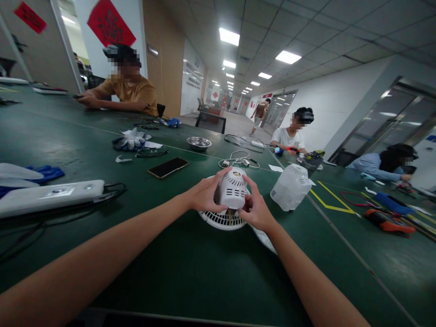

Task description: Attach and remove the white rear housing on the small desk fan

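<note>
Between my two hands is a white vented motor cover, rounded, with slots on its side and an opening at its top. My left hand grips it from the left, thumb along the lower edge. On the other side my right hand has its fingers closed round the cover. Directly beneath lies a white round fan grille on the green table. Part of the grille is hidden by the cover and my hands. Under my right wrist a pale flat piece shows partly.
A translucent white plastic container stands to the right. Left of my hands lie a phone, a metal bowl, gloves and a white power strip. An orange-and-black tool lies far right. Co-workers sit around the table.
</note>
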`<state>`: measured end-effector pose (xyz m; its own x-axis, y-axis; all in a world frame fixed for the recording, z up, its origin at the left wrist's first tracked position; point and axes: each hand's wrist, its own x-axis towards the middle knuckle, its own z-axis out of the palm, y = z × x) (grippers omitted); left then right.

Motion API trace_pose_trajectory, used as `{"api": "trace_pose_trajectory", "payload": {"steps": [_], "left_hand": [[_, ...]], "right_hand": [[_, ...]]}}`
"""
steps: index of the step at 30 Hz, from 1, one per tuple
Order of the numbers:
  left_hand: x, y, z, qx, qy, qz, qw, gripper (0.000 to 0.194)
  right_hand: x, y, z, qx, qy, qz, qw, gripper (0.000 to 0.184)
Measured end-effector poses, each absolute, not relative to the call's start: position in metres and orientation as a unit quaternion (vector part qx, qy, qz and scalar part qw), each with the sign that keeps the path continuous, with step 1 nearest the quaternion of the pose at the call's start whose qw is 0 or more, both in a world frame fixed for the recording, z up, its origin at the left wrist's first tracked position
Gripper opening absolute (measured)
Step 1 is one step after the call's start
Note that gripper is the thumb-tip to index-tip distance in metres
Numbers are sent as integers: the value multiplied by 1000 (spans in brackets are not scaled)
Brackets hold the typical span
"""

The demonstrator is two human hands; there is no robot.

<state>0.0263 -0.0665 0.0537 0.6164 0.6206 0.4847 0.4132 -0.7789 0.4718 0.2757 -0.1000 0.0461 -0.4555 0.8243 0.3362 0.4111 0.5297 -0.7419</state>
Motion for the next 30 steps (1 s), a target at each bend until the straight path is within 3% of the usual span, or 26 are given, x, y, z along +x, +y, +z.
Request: {"api": "trace_pose_trajectory", "payload": {"steps": [20,26,30], "left_hand": [[22,-62,51,890,276,327,158,114],[23,-53,40,890,259,348,139,121],[27,-54,37,886,291,343,114,124]], "right_hand": [[280,-99,54,-364,-784,378,331,93],[279,-101,53,-366,-804,326,336,85],[270,-104,52,-432,-793,214,372,77]]}}
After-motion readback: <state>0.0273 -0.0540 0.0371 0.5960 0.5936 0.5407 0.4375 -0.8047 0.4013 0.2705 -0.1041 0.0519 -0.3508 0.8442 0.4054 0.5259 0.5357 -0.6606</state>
